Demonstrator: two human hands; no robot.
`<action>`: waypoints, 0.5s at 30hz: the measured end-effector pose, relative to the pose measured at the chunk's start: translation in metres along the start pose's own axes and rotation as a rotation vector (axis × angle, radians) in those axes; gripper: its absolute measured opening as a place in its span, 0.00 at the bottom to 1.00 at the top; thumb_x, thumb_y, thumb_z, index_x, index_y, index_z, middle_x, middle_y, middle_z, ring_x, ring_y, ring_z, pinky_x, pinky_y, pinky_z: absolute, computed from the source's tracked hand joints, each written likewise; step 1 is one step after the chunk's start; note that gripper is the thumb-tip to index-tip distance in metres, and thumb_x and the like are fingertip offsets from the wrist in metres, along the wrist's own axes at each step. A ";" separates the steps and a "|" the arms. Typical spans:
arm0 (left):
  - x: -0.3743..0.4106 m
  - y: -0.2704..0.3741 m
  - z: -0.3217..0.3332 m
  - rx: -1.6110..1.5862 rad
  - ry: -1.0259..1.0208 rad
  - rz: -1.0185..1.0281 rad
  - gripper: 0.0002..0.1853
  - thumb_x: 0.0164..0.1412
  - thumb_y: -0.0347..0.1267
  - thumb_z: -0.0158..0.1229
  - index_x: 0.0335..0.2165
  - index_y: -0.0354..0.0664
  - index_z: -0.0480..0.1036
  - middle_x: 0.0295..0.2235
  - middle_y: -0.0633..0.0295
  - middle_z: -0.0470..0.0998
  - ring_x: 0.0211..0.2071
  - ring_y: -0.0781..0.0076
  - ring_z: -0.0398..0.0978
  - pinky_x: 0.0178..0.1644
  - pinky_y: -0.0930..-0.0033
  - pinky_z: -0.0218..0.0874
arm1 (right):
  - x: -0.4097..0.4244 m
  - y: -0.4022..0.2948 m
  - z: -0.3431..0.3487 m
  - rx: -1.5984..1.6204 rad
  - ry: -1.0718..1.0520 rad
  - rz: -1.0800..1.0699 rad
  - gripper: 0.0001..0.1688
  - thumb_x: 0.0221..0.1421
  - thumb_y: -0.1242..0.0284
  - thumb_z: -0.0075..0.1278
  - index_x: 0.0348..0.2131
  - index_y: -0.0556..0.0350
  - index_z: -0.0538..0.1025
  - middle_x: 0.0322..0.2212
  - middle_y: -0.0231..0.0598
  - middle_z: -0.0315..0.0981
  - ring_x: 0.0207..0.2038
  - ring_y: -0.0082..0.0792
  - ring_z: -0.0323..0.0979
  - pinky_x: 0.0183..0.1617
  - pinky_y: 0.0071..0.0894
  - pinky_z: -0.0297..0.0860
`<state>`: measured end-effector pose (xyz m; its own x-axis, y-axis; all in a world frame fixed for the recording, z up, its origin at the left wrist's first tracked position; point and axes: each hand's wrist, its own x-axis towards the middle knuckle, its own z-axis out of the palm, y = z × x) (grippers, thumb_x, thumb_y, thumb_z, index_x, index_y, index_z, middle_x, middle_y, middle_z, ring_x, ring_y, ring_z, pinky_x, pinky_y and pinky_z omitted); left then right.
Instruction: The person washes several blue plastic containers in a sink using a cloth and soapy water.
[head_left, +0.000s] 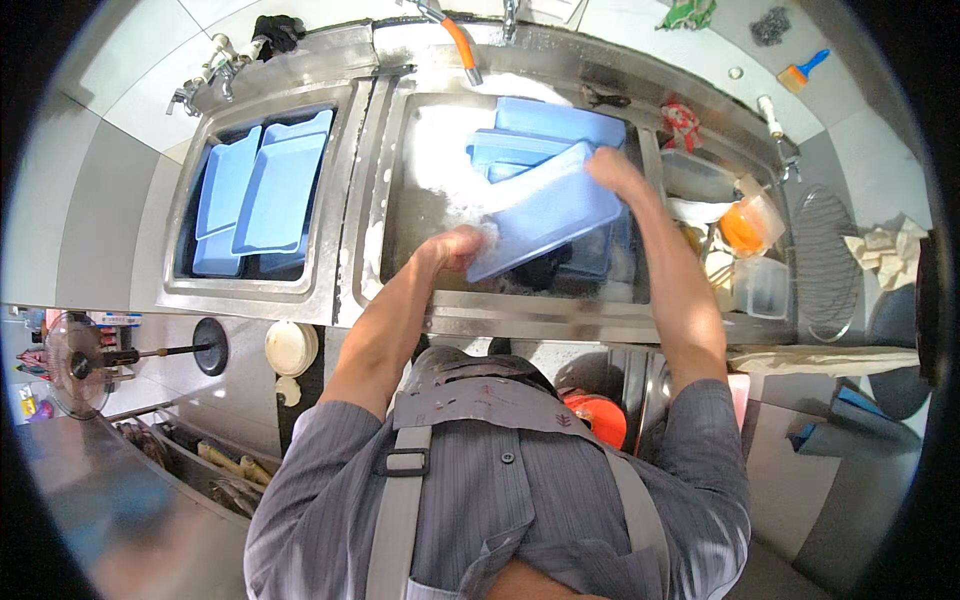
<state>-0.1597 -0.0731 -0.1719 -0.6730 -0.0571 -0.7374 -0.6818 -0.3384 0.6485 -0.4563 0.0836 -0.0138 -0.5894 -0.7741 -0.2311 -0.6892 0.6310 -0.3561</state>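
Observation:
Tilted over the middle basin (517, 302) of a stainless-steel sink is a shallow blue plastic tray (551, 210) with white suds on it. My right hand (616, 174) grips its upper right corner. My left hand (455, 247) is closed at its left end, the fingertips partly hidden by suds. Behind it, more blue trays (559, 121) lean at the back of the basin. Another blue tray (589, 259) shows in the dark water beneath. In the left basin (171, 262), several blue trays (279, 199) lie overlapping.
An orange faucet hose (459, 46) hangs over the middle basin. At right are clear plastic containers (761, 287), an orange container (742, 227) and a red-and-white cloth (681, 126). A wire rack (825, 262) stands beyond. A pedestal fan (75, 364) is at lower left.

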 end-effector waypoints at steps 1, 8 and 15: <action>-0.004 0.014 0.019 -0.041 -0.016 0.033 0.20 0.62 0.39 0.56 0.47 0.36 0.71 0.38 0.50 0.74 0.30 0.58 0.71 0.35 0.57 0.68 | -0.004 -0.007 -0.028 -0.044 0.049 -0.003 0.28 0.53 0.60 0.48 0.34 0.74 0.79 0.34 0.68 0.77 0.38 0.56 0.78 0.42 0.46 0.72; -0.043 0.090 0.094 -0.413 -0.393 0.211 0.14 0.62 0.22 0.52 0.46 0.32 0.67 0.32 0.55 0.75 0.28 0.61 0.75 0.40 0.53 0.73 | -0.091 -0.130 -0.167 -0.213 0.275 -0.081 0.29 0.57 0.57 0.50 0.38 0.72 0.78 0.36 0.67 0.76 0.42 0.60 0.77 0.47 0.50 0.71; -0.050 0.100 0.102 -0.523 -0.320 0.369 0.27 0.57 0.17 0.50 0.56 0.38 0.58 0.45 0.52 0.71 0.44 0.55 0.75 0.51 0.30 0.64 | -0.159 -0.224 -0.149 -0.474 0.420 -0.307 0.20 0.60 0.58 0.49 0.37 0.60 0.73 0.31 0.55 0.78 0.36 0.58 0.77 0.41 0.53 0.72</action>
<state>-0.2235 -0.0086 -0.0503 -0.9390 -0.0040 -0.3438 -0.2203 -0.7607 0.6106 -0.2709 0.0723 0.2377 -0.3855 -0.8961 0.2202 -0.9038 0.4147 0.1058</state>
